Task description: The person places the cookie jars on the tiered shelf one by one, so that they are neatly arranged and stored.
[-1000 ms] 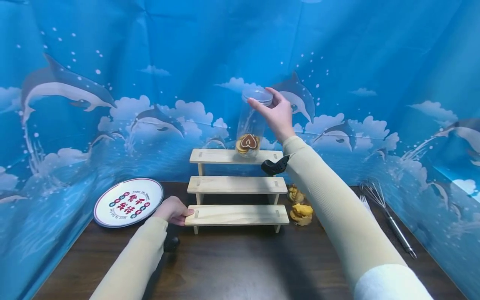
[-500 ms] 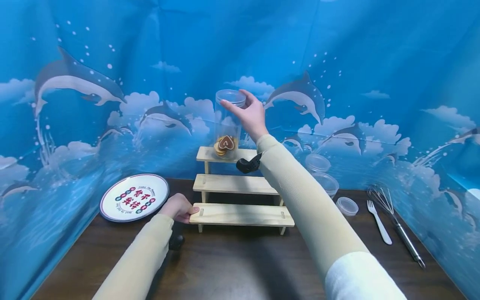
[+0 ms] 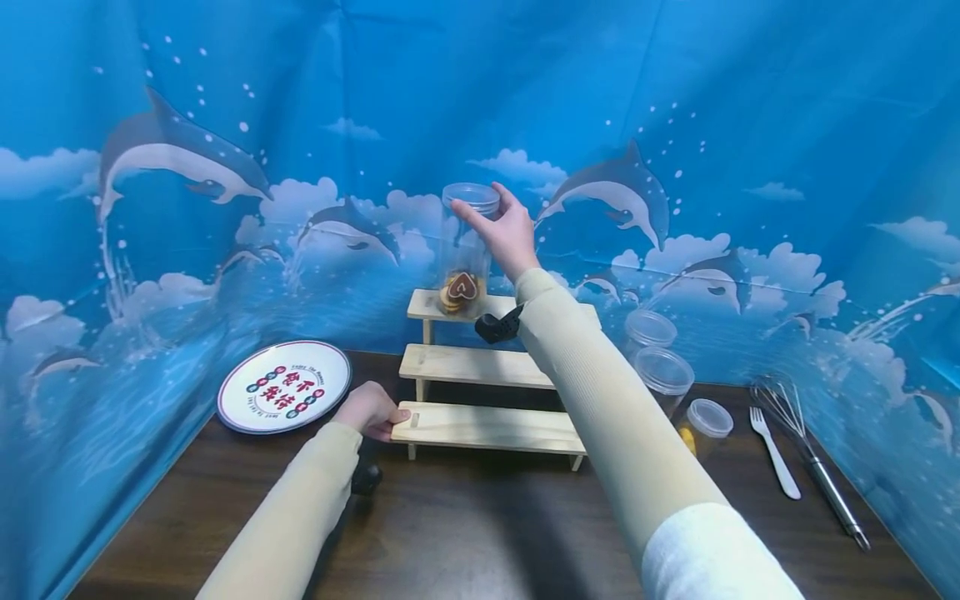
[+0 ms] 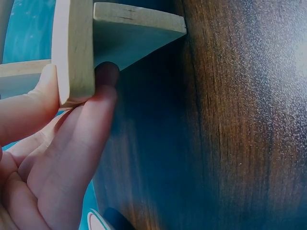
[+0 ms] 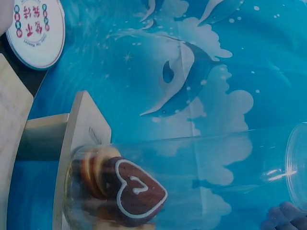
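Observation:
A tall clear jar (image 3: 467, 246) with a lid and cookies at its bottom stands upright at the left part of the top step of a three-tier wooden stand (image 3: 480, 367). My right hand (image 3: 504, 233) grips this jar around its lid, thumb in front. A brown heart-shaped cookie (image 5: 141, 189) with white icing shows through the wall in the right wrist view, where the jar's base meets the top board. With thumb and fingers, my left hand (image 3: 370, 410) pinches the left end of the lowest board (image 4: 74, 52).
A white plate (image 3: 285, 387) with red lettering leans at the back left. Right of the stand are lidded clear jars (image 3: 663, 375), partly behind my right sleeve, and a small tub (image 3: 707, 421). A white fork (image 3: 775, 454) and a whisk (image 3: 813, 462) lie farther right.
My right hand has moved the jar left along the top step, from near its middle, and straightened it. The jars at right have come out from behind my sleeve. My left hand keeps its hold.

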Action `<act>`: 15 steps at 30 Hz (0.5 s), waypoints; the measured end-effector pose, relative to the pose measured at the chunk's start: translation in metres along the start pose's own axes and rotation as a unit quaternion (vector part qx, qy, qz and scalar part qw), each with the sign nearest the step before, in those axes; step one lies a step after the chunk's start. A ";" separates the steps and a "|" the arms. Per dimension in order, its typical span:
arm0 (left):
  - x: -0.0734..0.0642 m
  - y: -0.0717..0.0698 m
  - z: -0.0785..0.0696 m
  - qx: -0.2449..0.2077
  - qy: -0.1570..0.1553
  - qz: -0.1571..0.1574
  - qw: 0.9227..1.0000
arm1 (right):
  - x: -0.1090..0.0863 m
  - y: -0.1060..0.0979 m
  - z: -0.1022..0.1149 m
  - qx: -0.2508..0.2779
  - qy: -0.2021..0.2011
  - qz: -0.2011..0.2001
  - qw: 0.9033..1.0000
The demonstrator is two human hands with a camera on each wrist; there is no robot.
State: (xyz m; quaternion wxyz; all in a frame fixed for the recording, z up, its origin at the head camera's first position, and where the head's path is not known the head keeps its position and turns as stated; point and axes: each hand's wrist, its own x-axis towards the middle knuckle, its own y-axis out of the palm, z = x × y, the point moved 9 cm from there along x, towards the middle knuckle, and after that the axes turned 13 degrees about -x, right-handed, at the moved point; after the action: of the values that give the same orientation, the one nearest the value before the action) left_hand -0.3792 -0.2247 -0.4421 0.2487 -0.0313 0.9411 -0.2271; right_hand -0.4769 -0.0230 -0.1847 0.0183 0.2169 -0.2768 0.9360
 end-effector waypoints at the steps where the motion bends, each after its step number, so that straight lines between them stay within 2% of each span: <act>1: 0.001 0.002 0.000 0.000 0.001 0.001 1.000 | 0.000 -0.001 -0.001 -0.005 0.001 0.001 1.000; 4: 0.003 0.006 -0.002 0.006 0.000 0.001 1.000 | -0.001 -0.003 -0.003 -0.020 0.004 0.006 1.000; 8: 0.003 0.007 -0.005 0.009 0.004 0.003 1.000 | -0.003 -0.010 -0.005 -0.012 0.002 0.015 1.000; 15: 0.001 0.001 -0.002 0.021 0.002 0.006 1.000 | -0.014 -0.028 -0.008 0.012 -0.033 0.022 0.999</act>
State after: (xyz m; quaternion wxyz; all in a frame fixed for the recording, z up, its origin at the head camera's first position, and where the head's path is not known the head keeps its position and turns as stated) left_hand -0.3809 -0.2227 -0.4413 0.2493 -0.0201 0.9368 -0.2449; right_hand -0.4625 0.0060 -0.1820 -0.0142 0.2416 -0.2709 0.9317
